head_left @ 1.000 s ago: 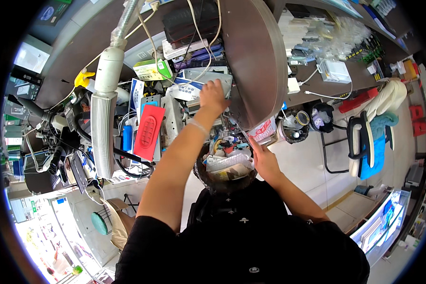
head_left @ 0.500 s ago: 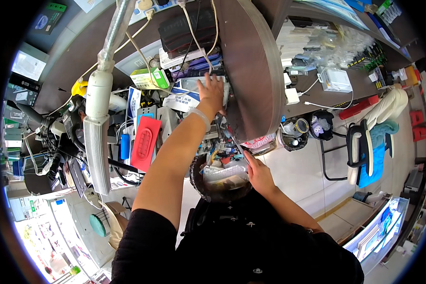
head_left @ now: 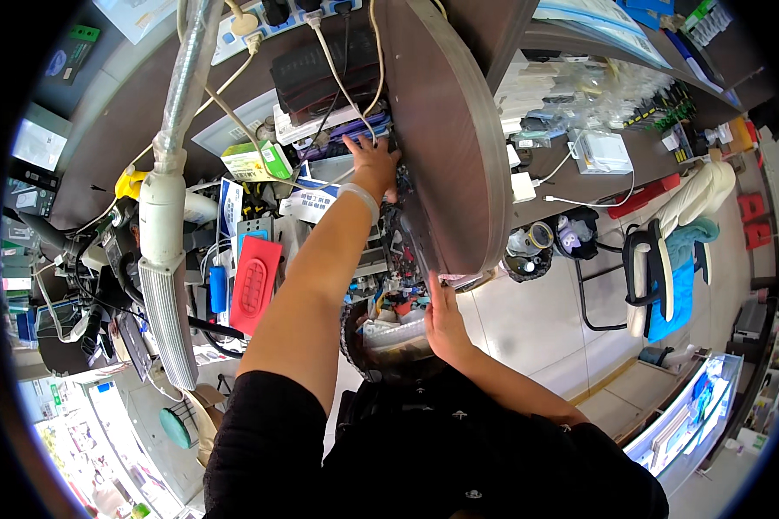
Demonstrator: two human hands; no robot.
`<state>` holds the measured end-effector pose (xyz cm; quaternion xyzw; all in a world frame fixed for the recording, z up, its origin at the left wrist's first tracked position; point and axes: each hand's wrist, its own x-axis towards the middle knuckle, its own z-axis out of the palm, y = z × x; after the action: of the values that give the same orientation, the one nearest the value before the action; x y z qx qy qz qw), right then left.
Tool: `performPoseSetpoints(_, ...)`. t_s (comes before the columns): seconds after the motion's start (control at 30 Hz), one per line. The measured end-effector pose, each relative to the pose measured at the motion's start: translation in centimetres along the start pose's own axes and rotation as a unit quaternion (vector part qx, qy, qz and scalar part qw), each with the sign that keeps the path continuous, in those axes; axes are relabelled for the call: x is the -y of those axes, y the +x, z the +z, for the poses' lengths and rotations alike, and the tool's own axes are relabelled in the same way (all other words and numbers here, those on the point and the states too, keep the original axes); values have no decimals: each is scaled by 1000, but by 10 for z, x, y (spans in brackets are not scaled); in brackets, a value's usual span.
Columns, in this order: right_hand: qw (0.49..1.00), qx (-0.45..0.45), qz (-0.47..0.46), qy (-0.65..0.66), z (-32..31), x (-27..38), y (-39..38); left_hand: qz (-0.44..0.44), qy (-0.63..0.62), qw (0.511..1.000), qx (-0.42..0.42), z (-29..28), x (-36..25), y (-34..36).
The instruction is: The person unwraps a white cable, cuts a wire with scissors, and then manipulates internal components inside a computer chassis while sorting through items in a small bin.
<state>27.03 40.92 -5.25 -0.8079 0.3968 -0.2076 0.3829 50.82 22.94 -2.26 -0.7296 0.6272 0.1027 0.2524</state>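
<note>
From the left, a white pipe (head_left: 161, 221) hangs over the desk clutter, then a red mat (head_left: 254, 285) and a green-and-white box (head_left: 258, 162) lie near the reaching arm. The left hand (head_left: 374, 166) has shifted farther up the pile over the last second, away from the white-and-blue paper (head_left: 310, 204) and closer to the purple items (head_left: 331, 131); its reach is therefore deeper among the things at the back. Its fingers are spread and show nothing in their hold, though what lies under the palm is hidden. Below, a bin (head_left: 350, 342) of scraps sits against the person's front. Just right of it, the right hand (head_left: 448, 329) points its fingers up toward a thin blurred strip (head_left: 422, 258) by the brown panel (head_left: 450, 121); whether it grips that strip I cannot tell
</note>
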Motion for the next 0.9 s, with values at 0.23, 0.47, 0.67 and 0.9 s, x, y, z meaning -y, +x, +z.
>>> performPoseSetpoints(0.23,998,-69,5,-10,36,-8,60,-40,101,991,-79,25,-9,2)
performPoseSetpoints(0.47,987,-111,51,-101,61,-16,122,-8,31,998,-62,19,9,-15)
performPoseSetpoints(0.67,987,-25,96,-123,58,-32,122,17,-15,999,-29,-3,35,-21)
performPoseSetpoints(0.9,998,23,48,-27,18,0,53,41,-44,998,-30,-9,57,-25)
